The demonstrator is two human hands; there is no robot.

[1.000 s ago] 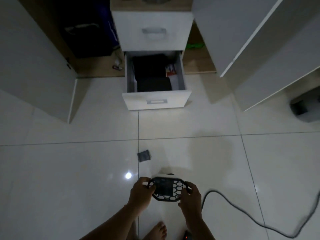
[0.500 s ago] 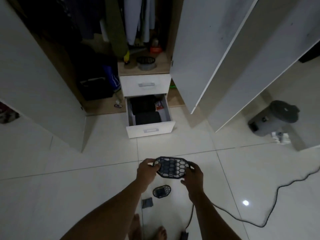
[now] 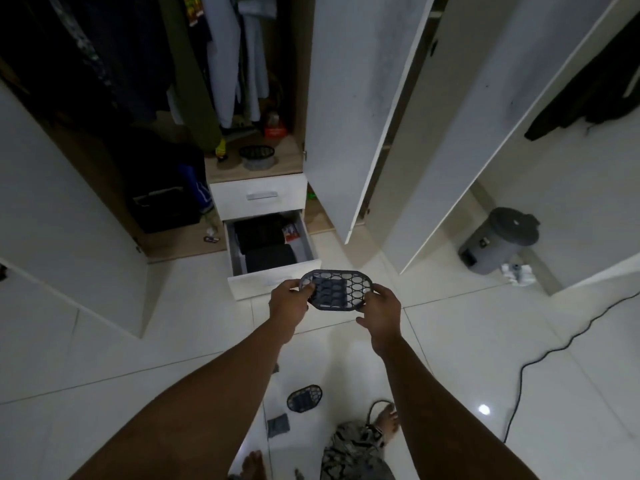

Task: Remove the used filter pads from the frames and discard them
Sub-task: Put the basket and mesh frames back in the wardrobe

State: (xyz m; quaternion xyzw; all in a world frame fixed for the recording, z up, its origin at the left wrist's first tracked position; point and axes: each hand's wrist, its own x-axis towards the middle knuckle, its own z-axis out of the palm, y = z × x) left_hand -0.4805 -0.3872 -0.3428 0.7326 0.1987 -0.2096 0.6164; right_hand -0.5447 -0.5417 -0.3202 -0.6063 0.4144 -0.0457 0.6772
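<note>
I hold a dark oval honeycomb filter frame [image 3: 356, 287] out in front of me, over the floor before the open drawer. A dark filter pad [image 3: 327, 295] sits inside its left half. My left hand [image 3: 288, 303] grips the frame's left end, thumb on top. My right hand [image 3: 381, 306] grips its right end with curled fingers. A second honeycomb frame [image 3: 304, 398] lies on the floor between my arms, and a loose grey pad [image 3: 278, 425] lies on the tile just left of it.
An open wardrobe stands ahead with its bottom drawer [image 3: 273, 282] pulled out and white doors [image 3: 346, 116] swung open. A grey lidded bin [image 3: 498, 239] stands at the right. A black cable [image 3: 554, 348] runs across the right floor. Another frame [image 3: 257, 154] rests on the wardrobe shelf. My feet are below.
I have stood up, lifting the frame away from the floor. The second frame and loose pad stay on the tile, now well below my hands. The view has tilted up to the wardrobe.
</note>
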